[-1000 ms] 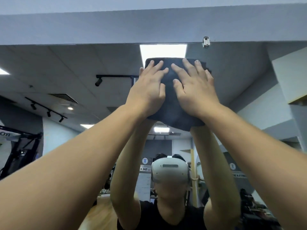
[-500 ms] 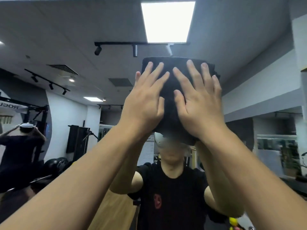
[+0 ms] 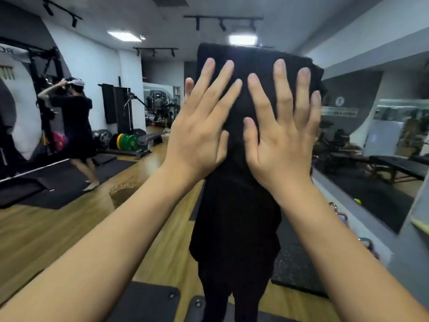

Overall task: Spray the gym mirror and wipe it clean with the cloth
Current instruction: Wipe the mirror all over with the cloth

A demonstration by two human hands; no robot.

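A dark folded cloth (image 3: 253, 66) lies flat against the gym mirror (image 3: 97, 224), which fills the view straight ahead. My left hand (image 3: 202, 133) presses on the cloth's left half with straight, spread fingers. My right hand (image 3: 281, 135) presses on its right half the same way, side by side with the left. The cloth covers the head of my own reflection; the dark torso shows below it. No spray bottle is in view.
The mirror reflects a wooden floor, black mats (image 3: 60, 182), a weight rack with coloured plates (image 3: 127, 141), and another person (image 3: 74, 126) at the left. At the right a grey ledge (image 3: 371, 231) carries small metal clips, with a bench reflected beyond.
Both hands have slid the cloth down the mirror from its top edge to about chest height. The view has tilted down from the ceiling lights to the gym floor.
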